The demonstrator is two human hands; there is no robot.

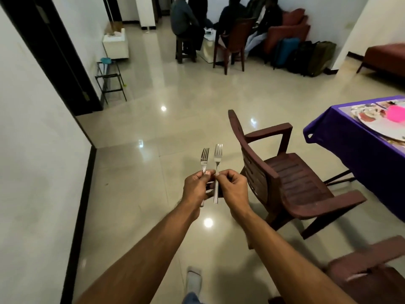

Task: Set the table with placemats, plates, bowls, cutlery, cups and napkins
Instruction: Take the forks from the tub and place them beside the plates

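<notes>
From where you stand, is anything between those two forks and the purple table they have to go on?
Yes. The left hand and right hand hold one fork each out over the floor. The table is off to the right, and a brown chair stands between, its back toward the forks. The path likely goes around it.

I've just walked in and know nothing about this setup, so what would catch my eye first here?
First, the two forks held upright in mid-air at the centre: the left hand pinches the left fork, the right hand pinches the right fork. To the right stands a brown plastic chair, and beyond it a table under a purple cloth bearing a patterned plate and something bright pink.
</notes>
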